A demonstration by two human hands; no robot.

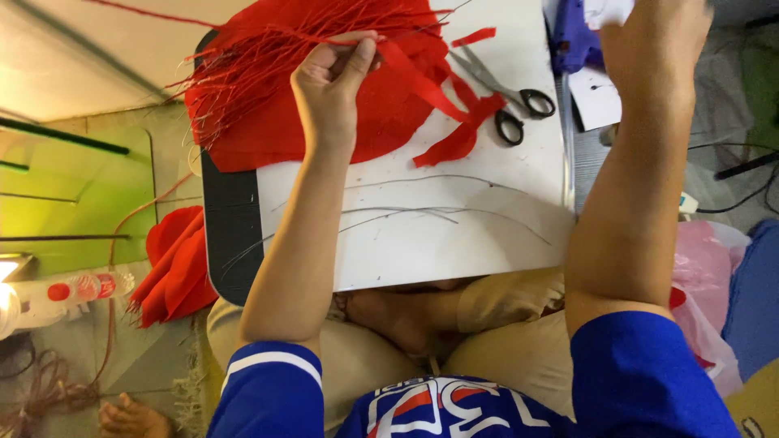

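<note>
Your left hand (331, 77) is closed in a pinch on a thin red fabric strip (422, 81), which trails over the large red fabric sheet (324, 122) at the far end of the white rectangular board (454, 227) on your lap. Your right hand (653, 32) reaches past the board's edge; I cannot tell its grip. One pair of black-handled scissors (511, 101) lies beside the strips. One clear plastic bottle with a red label (69, 290) lies on the floor at left.
</note>
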